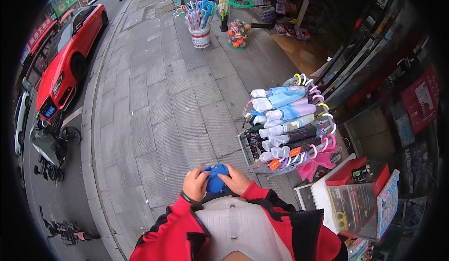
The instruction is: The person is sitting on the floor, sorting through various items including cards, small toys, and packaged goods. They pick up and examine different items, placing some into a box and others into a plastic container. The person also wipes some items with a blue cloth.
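A small bundle of blue, soft-looking material (216, 181) is held between my two hands in front of my waist. My left hand (195, 184) pinches its left side, thumb and fingers together. On the right side, my right hand (235, 179) grips it, with the thumb laid over its front. The bundle looks crumpled, and what it is exactly cannot be made out. Red jacket sleeves cover both arms, and a dark green band (189, 198) circles my left wrist.
Right of my hands stands a rack of wrapped umbrellas (287, 113). Nearby, a clear display case (350, 201) rests on a white table (321, 204). Ahead are an umbrella bucket (200, 39) and a bin of balls (240, 32). A red car (72, 50) and motorbike (49, 148) line the kerb.
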`<state>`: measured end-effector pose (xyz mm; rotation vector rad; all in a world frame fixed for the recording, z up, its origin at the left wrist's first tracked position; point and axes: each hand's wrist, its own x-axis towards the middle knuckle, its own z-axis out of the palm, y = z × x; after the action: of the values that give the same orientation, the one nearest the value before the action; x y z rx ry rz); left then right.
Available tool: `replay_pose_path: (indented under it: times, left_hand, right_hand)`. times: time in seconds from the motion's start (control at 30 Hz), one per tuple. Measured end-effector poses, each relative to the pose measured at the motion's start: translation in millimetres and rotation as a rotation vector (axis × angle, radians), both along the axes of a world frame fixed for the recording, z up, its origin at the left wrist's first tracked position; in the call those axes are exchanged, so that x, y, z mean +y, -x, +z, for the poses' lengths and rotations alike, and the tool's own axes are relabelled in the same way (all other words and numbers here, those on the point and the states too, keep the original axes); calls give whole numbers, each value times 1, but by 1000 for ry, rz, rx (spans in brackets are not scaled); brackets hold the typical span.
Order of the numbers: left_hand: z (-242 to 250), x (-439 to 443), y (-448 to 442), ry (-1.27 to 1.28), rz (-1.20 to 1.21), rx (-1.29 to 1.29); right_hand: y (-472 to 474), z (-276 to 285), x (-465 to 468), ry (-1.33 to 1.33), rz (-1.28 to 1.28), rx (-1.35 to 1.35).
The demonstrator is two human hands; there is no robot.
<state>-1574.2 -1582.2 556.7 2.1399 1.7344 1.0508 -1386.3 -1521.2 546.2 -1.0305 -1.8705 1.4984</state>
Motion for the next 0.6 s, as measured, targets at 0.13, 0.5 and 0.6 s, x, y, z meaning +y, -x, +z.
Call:
replay_pose_path:
  times: [0.13,0.5,0.6]
  left_hand:
    - [-6,67,28,7,-114,-61]
    - [-5,302,137,-26,143,-209]
    - [-6,359,147,-2,163,-323]
  right_hand:
    - [14,-5,59,112,-63,-110]
    - [120,-21,318,67,-137,120]
    - [130,-16,372,10,-179,36]
